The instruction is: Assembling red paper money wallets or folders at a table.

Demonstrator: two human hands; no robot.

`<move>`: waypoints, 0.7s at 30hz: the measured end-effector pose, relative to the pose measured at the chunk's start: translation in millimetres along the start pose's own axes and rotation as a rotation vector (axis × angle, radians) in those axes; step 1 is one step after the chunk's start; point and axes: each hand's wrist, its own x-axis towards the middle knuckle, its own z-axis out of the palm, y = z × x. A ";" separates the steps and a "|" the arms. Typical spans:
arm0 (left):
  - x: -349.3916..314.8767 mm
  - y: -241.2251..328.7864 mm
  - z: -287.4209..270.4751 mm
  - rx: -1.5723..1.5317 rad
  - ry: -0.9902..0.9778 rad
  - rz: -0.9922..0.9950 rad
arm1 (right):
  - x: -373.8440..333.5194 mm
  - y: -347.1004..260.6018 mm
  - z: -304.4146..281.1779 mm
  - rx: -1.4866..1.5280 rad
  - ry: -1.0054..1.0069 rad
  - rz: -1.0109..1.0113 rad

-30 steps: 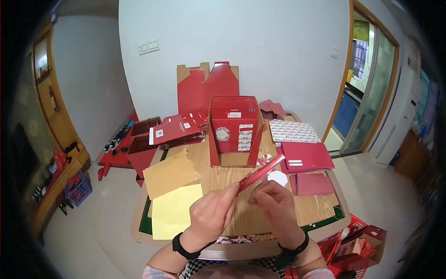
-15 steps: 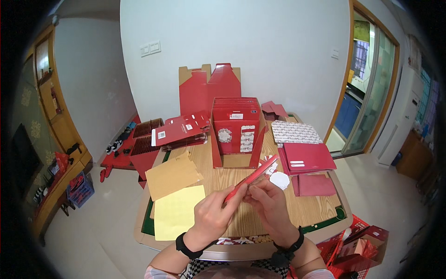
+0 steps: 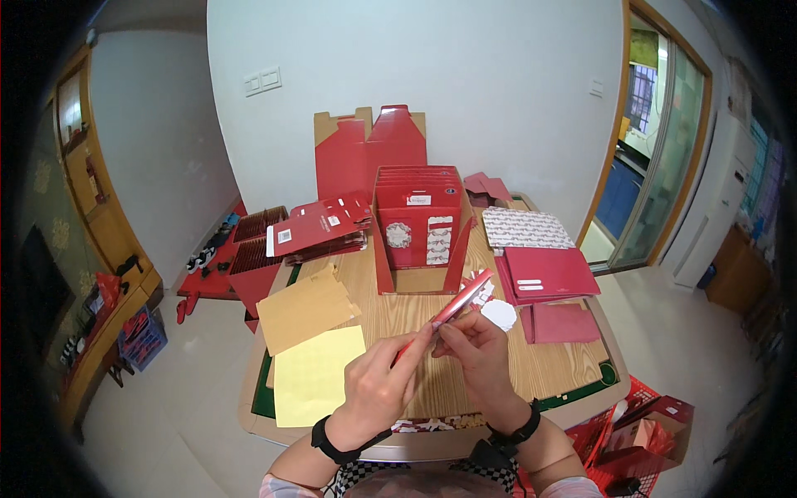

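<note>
Above the near middle of the table, my left hand (image 3: pixel 382 373) grips a thin, flat red card folder (image 3: pixel 466 296), seen almost edge-on and slanting up to the right. My right hand (image 3: pixel 480 353) is closed in a pinch at the folder's lower right edge; what lies between those fingertips is too small to make out. Just beyond the hands lie white scalloped paper pieces (image 3: pixel 499 314). An open red box (image 3: pixel 418 282) stands behind them, filled with upright red folders (image 3: pixel 413 217) bearing pale cut-out patterns.
At left on the table (image 3: pixel 390 319) lie a yellow sheet (image 3: pixel 320 378), a tan sheet (image 3: pixel 305 309) and piled red folders (image 3: pixel 320 228). To the right are a patterned stack (image 3: pixel 527 228), red folders (image 3: pixel 548 274) and darker red pieces (image 3: pixel 560 324). A red basket (image 3: pixel 639 390) stands at lower right.
The red card folder has turned slightly, so more of its shiny face shows. Both hands keep their hold with small finger shifts. The whole view has shifted a little.
</note>
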 end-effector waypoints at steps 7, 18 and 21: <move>-1.0 1.3 -4.9 -0.119 0.019 -0.075 | 2.6 -1.5 3.7 -0.052 0.064 -0.002; -65.1 -28.0 -24.2 -0.829 0.120 -0.751 | -10.4 5.6 -80.2 -0.225 0.355 -0.291; -80.5 -32.8 -15.6 -0.990 0.095 -0.887 | -26.5 2.0 -121.2 -0.237 0.089 0.105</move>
